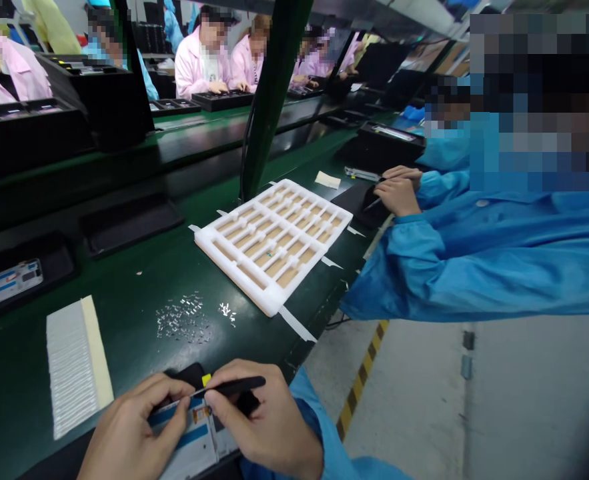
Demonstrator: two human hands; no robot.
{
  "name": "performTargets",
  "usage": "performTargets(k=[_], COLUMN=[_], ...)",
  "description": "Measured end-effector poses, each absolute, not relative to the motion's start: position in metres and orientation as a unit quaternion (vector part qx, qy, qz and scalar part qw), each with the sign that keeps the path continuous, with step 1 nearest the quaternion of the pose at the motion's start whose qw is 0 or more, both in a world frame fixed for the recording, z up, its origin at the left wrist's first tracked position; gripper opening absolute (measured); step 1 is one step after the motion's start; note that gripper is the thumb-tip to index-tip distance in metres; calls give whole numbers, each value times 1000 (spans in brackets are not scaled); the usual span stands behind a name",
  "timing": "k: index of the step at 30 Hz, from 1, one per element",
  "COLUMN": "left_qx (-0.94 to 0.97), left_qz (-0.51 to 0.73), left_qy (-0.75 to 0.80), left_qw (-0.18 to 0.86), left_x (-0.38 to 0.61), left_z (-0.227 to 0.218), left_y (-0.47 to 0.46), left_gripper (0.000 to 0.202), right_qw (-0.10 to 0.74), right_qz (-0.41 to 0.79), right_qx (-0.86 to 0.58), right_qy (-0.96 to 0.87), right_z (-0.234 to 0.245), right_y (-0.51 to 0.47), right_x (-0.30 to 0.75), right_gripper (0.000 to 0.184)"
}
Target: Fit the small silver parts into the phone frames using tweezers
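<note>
My left hand point(134, 427) curls over the left side of a flat device with white and blue labels point(197, 437) lying in a black holder at the near edge of the green bench point(139, 293). My right hand point(259, 417) pinches black tweezers point(234, 385) whose tip rests on the device near a small yellow tab point(206, 379). Both hands are closed.
Several tiny metal parts point(184, 319) lie scattered just beyond my hands. A white strip pad point(77, 365) sits at the left, a white foam tray point(274, 241) farther right. A co-worker in a blue coat point(474, 260) works at the right; others in pink sit across the line.
</note>
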State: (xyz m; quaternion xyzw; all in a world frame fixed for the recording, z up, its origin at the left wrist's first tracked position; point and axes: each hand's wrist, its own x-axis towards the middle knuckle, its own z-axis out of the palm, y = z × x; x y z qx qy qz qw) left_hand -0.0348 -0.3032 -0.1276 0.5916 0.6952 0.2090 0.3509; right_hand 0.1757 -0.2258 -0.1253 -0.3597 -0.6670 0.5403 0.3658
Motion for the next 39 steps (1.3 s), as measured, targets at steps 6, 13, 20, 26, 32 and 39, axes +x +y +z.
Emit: performTargets(k=[6,13,20,26,32,39], left_qx=[594,562,590,589,591,622], left_qz=[215,240,244,212,205,191], left_qy=[691,712,691,687,689,678], left_qw=[352,346,339,370,366,342], left_x=[-35,-27,-34,-37,-36,-38], left_z=[-128,-122,-124,-123,-120,-120], left_y=[-302,-303,-300,-300,-299,-303], left_gripper=[26,25,23,25,29,36], right_qw=[412,405,417,411,396,371], right_qz=[511,512,503,491,471,412], right_qx=[-320,-298,-280,-267,-263,-212], right_qy=[-683,-697,-703,-720,-743,-805], right_z=[-130,-129,-130,-132,-133,-130], right_y=[-229,-229,-231,-234,-235,-231], right_x=[178,178,180,180,182,186], right_gripper=[11,15,19,20,21,23])
